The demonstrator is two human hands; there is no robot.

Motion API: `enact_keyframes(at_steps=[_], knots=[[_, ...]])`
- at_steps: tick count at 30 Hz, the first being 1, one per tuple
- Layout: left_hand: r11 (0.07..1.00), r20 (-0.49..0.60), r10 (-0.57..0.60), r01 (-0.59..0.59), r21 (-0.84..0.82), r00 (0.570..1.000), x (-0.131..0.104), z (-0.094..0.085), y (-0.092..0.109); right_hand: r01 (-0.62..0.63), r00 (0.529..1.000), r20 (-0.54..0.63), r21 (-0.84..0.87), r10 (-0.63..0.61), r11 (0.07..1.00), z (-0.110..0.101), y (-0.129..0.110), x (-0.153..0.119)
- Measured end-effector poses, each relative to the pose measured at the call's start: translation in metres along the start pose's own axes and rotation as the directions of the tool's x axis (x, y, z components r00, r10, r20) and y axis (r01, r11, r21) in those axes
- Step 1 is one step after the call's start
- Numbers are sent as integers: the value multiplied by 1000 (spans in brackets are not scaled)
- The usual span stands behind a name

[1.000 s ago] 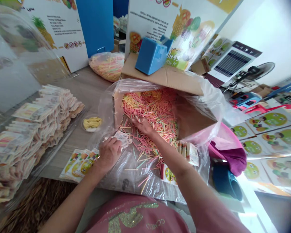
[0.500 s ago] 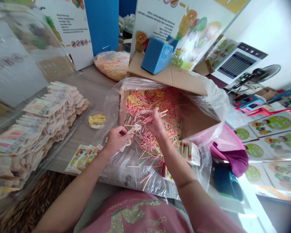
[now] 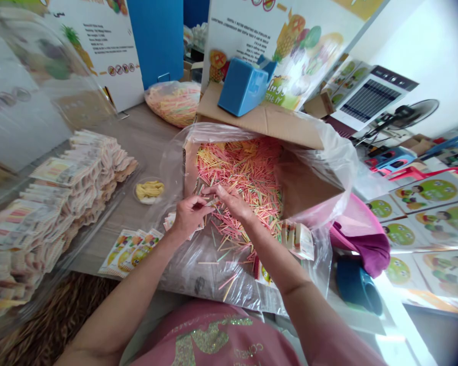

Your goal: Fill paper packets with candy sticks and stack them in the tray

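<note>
My left hand [image 3: 191, 216] pinches a small printed packet [image 3: 210, 202], mostly hidden by the fingers. Right up against it is my right hand [image 3: 234, 203], fingers bent together at the packet's mouth; the thin candy sticks it grips are largely covered. Just beyond both hands, a plastic-lined carton [image 3: 309, 185] lies on its side, with pink, yellow and green candy sticks [image 3: 248, 168] spilling out. More small packets [image 3: 170, 221] lie beneath my left hand. Several flat printed packets [image 3: 132, 250] are fanned out at the table's near edge.
A long pile of filled packets [image 3: 66, 188] covers the left side. Near it sits a small dish of yellow finger cots or similar [image 3: 149, 190]. A blue tape dispenser [image 3: 242, 86] rests on the carton flap. Pink basket [image 3: 353, 223] stands right; bagged sticks [image 3: 175, 101] lie behind.
My right hand has come left and down with the sticks to meet the packet in my left hand. The packet, which showed clearly before, is now mostly covered. The view has shifted slightly.
</note>
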State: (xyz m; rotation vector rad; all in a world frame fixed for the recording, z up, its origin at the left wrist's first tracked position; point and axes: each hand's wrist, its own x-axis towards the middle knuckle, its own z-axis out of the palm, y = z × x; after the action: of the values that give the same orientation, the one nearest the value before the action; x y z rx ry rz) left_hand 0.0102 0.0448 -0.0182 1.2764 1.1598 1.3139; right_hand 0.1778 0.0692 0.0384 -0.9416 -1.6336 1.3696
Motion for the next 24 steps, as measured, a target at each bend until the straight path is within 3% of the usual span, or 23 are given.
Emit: enact_keyframes(at_steps=[4, 8, 10, 12, 14, 16, 19, 22, 24], knots=[[995, 56, -51, 56, -88, 997, 5, 10, 1, 12, 994, -112, 124, 2, 992, 0, -4, 8], [987, 124, -9, 29, -157, 992, 9, 23, 4, 12, 980, -201, 69, 2, 998, 10, -6, 12], [990, 127, 51, -33, -134, 991, 9, 25, 2, 42, 984, -168, -71, -53, 997, 14, -8, 8], [991, 121, 94, -81, -109, 988, 4, 22, 0, 107, 993, -24, -279, -118, 954, 15, -10, 2], [991, 125, 105, -92, -100, 987, -3, 17, -1, 152, 985, 134, -408, -106, 900, 12, -11, -5], [993, 138, 91, -79, -91, 986, -10, 13, -1, 97, 990, 127, -348, -56, 932, 9, -11, -10], [994, 159, 58, -42, -101, 986, -15, 12, 2, 32, 999, -16, -170, -35, 985, 9, -11, -13], [991, 146, 57, -38, -128, 988, -14, 16, 5, 93, 989, 135, -263, -59, 960, 15, -13, -13], [991, 143, 30, -10, -135, 989, -16, 17, 9, 55, 990, 142, -256, -18, 965, 15, -13, -11]])
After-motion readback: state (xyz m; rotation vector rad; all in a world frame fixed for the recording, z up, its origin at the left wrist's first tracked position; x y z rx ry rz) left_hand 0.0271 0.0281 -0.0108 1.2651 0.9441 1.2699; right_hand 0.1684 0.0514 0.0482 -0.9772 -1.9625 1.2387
